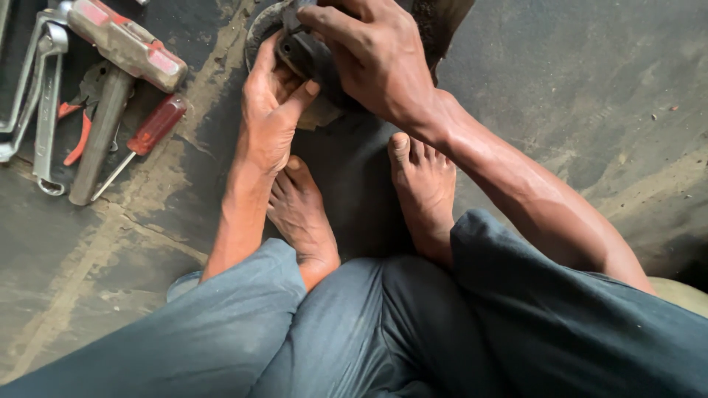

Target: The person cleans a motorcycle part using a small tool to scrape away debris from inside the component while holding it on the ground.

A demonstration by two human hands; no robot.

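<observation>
I sit on a dark, oily floor with both bare feet drawn in below my hands. A dark, greasy metal part (pixel 306 55) with a round rim rests on the floor at the top centre. My left hand (pixel 269 110) cups it from the left, thumb pressed against its side. My right hand (pixel 376 55) grips it from above, fingers curled over its top. Much of the part is hidden under the two hands.
Tools lie at the top left: a hammer (pixel 110 81) with a red-marked head, a red-handled screwdriver (pixel 147 136), red-handled pliers (pixel 80 118) and long silver spanners (pixel 40 96). My blue trouser legs (pixel 413 332) fill the bottom of the view.
</observation>
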